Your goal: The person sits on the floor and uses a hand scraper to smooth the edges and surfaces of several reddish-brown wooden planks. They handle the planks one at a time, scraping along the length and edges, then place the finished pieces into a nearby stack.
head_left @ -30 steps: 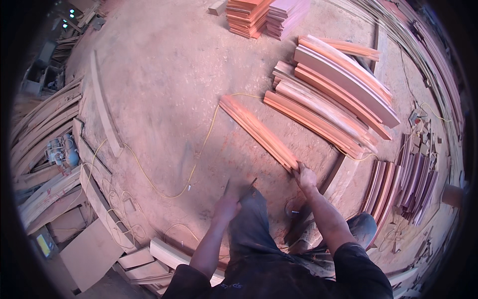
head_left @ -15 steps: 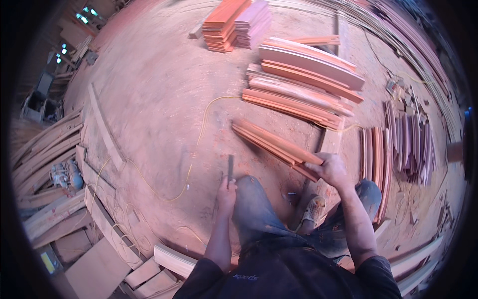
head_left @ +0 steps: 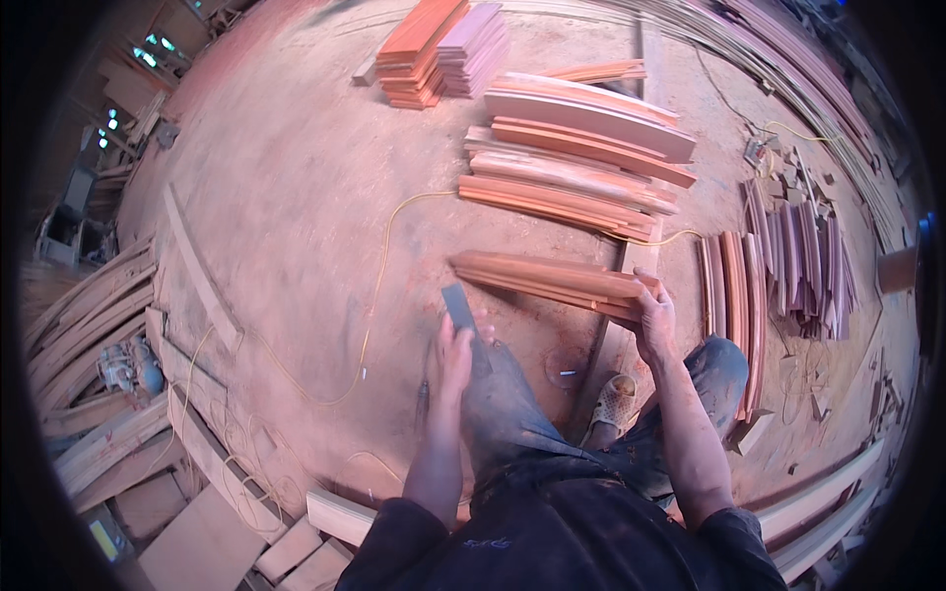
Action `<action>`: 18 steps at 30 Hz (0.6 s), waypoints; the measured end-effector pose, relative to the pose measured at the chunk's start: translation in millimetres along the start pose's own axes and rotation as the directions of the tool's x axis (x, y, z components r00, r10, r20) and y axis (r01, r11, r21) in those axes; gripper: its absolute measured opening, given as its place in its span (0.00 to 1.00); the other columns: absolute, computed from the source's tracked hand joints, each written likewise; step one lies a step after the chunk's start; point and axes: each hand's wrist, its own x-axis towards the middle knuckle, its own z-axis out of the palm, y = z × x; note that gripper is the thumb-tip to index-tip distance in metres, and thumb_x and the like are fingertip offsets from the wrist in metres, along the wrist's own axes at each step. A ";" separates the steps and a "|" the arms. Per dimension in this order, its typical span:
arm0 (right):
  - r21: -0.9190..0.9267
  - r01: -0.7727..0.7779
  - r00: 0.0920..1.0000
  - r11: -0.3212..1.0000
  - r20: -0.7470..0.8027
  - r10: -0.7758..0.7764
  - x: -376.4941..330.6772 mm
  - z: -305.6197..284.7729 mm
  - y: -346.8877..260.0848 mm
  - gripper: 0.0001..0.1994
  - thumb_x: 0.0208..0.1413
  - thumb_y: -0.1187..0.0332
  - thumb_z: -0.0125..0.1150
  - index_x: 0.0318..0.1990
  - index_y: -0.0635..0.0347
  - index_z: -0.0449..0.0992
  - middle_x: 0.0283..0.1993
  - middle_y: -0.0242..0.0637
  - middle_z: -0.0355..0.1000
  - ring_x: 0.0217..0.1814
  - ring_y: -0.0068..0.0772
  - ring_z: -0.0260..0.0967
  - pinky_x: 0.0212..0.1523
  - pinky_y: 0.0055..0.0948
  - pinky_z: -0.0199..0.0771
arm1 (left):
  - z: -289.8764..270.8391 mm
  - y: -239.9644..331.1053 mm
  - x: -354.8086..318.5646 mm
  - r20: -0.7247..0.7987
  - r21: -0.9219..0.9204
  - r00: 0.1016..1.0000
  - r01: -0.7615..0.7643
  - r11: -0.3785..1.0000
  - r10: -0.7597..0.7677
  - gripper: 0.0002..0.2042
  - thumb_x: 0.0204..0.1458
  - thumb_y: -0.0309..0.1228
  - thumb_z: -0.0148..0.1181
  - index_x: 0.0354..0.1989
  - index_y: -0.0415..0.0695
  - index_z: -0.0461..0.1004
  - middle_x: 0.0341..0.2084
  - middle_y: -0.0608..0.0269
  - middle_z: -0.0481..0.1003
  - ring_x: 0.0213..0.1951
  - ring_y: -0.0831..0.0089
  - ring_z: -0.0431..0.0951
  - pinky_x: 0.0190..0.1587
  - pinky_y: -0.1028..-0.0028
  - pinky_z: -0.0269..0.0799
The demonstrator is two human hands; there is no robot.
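Observation:
My left hand [head_left: 453,360] is closed round a flat grey strip-like tool [head_left: 457,305] above my left knee; its exact kind is unclear. The tool's far end points up, close to the tip of some wooden boards. My right hand [head_left: 655,317] grips the near right end of those reddish-brown boards [head_left: 552,277], several long narrow pieces held together. They stretch leftward in front of my knees, over the floor and a wooden beam [head_left: 615,347]. A thin dark tool [head_left: 423,399] lies on the floor beside my left forearm.
Stacks of reddish boards [head_left: 572,163] lie ahead, with taller orange [head_left: 419,49] and pinkish [head_left: 473,54] piles beyond. More strips [head_left: 734,305] lie at the right. A yellow cable [head_left: 379,286] winds over the dusty floor. Curved timbers [head_left: 99,295] and planks crowd the left.
My right hand has raised the boards' near end, so they lie more level across the view. The grey tool in my left hand has turned, showing its broad face.

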 end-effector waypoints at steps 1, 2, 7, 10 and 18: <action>-0.063 0.026 0.999 0.998 -0.024 -0.028 -0.8 5.3 -4.6 0.27 0.66 0.55 0.61 0.66 0.59 0.68 0.56 0.45 0.76 0.49 0.43 0.82 0.44 0.42 0.88 | -3.5 -1.0 12.3 0.002 0.008 0.997 0.078 0.997 -0.078 0.13 0.69 0.29 0.45 0.53 0.35 0.73 0.42 0.50 0.83 0.38 0.66 0.86 0.40 0.67 0.84; -0.093 0.044 0.999 0.995 -0.012 -0.046 -3.2 8.0 -11.7 0.28 0.66 0.55 0.61 0.67 0.61 0.67 0.56 0.46 0.76 0.49 0.44 0.82 0.45 0.43 0.88 | -8.3 -2.0 26.9 0.007 0.017 0.988 0.155 0.988 -0.155 0.14 0.68 0.28 0.45 0.54 0.35 0.72 0.42 0.50 0.83 0.39 0.66 0.86 0.39 0.66 0.84; -0.377 0.191 0.982 0.906 0.075 -0.175 -31.8 6.3 -49.3 0.22 0.62 0.72 0.64 0.63 0.69 0.73 0.55 0.42 0.78 0.54 0.30 0.77 0.51 0.30 0.81 | -29.7 -18.6 90.9 0.165 0.237 0.965 0.161 0.958 -0.203 0.17 0.68 0.29 0.45 0.62 0.39 0.69 0.41 0.49 0.83 0.36 0.65 0.86 0.34 0.68 0.83; -0.364 0.202 0.979 0.909 0.044 -0.200 -43.9 5.6 -57.1 0.22 0.62 0.74 0.65 0.62 0.70 0.74 0.54 0.41 0.78 0.56 0.29 0.76 0.58 0.30 0.76 | -30.4 -44.7 117.2 0.105 0.375 0.961 0.201 0.905 -0.257 0.15 0.68 0.29 0.46 0.59 0.40 0.72 0.40 0.50 0.84 0.32 0.69 0.86 0.29 0.70 0.82; -0.281 0.170 0.978 0.944 -0.068 -0.197 -44.4 2.9 -49.5 0.20 0.65 0.72 0.62 0.62 0.70 0.73 0.57 0.43 0.77 0.59 0.31 0.75 0.62 0.32 0.74 | -19.3 -109.1 180.6 0.052 0.483 0.973 0.174 0.858 -0.227 0.15 0.63 0.25 0.48 0.56 0.43 0.74 0.31 0.57 0.83 0.24 0.75 0.79 0.24 0.73 0.74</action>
